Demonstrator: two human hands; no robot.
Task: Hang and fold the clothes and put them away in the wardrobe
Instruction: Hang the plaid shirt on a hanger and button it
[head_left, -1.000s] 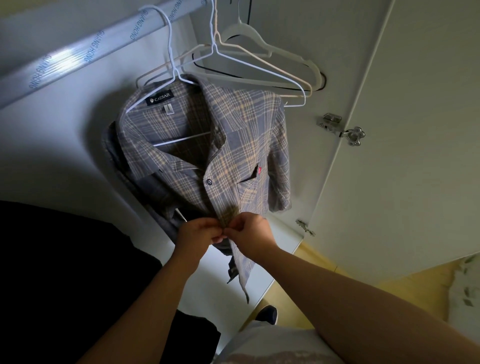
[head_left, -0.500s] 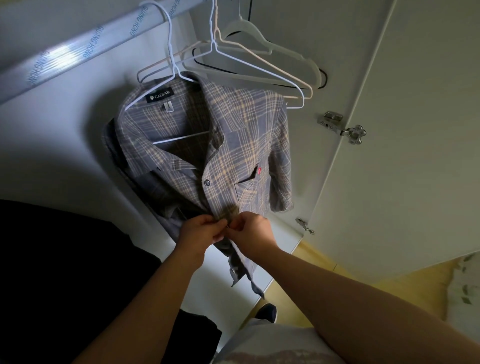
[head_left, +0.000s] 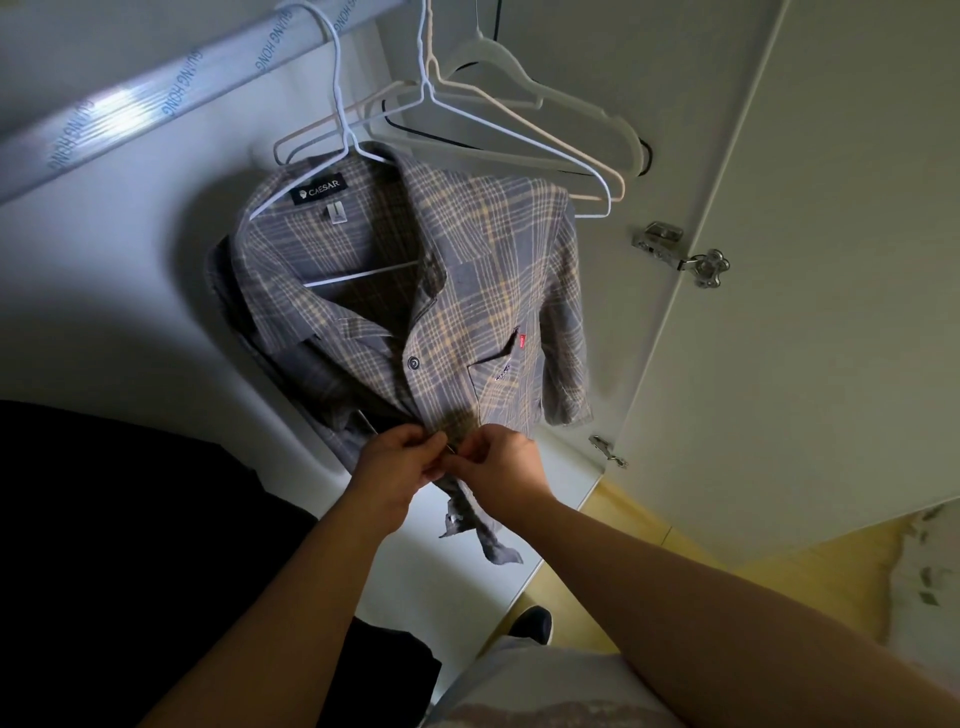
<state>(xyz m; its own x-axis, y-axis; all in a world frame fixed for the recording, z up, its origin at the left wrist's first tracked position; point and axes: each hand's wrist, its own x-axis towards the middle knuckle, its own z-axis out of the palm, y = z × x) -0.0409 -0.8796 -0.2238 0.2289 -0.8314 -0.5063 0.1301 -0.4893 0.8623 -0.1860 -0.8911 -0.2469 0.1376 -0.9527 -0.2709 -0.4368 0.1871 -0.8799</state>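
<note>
A grey and yellow plaid shirt (head_left: 483, 291) hangs on a white wire hanger (head_left: 337, 130) from the wardrobe rail (head_left: 156, 98). Its top button is fastened. Below that button, at the front placket, my left hand (head_left: 395, 467) and my right hand (head_left: 501, 467) meet and each pinches an edge of the shirt's front. The spot between my fingertips is hidden. The shirt's lower hem hangs loose under my hands.
Several bare hangers (head_left: 519, 124) hang on the rail to the right of the shirt. The wardrobe door (head_left: 810, 260) stands open at right, with a metal hinge (head_left: 680, 254). A dark garment (head_left: 130, 519) fills the lower left. Yellow floor (head_left: 779, 582) shows below.
The shirt's loose lower hem has swung a little to the right. Both hands stay pinched together at the placket, barely shifted.
</note>
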